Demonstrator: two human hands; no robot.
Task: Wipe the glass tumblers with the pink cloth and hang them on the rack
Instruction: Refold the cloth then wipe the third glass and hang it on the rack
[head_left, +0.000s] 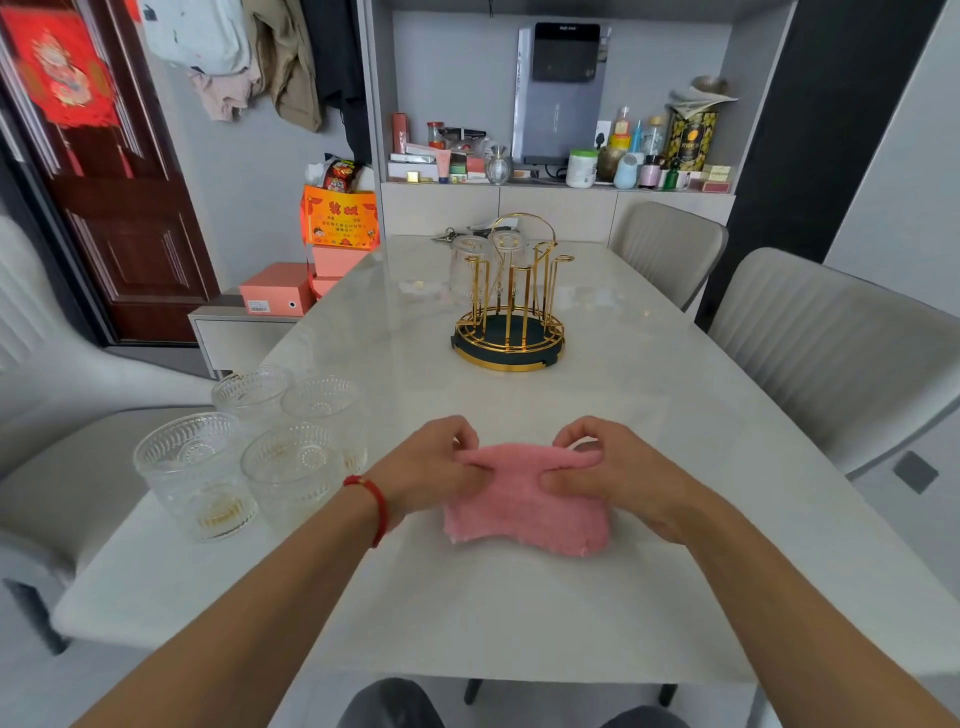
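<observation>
Both hands pinch the top edge of the pink cloth (527, 499), the left hand (426, 467) at its left corner and the right hand (608, 470) at its right corner, fingers curled into the fabric so it hangs spread between them, its long axis running 9 to 3 o'clock, its lower edge draping onto the worktop (649, 415). Four upright glass tumblers (249, 447) stand clustered at 9 o'clock from the hands, close beside the left wrist, so the left hand looks the nearer for a pickup. The gold rack (511, 306) sits well apart at 12 o'clock, with two tumblers already hanging inverted on its far-left pegs
</observation>
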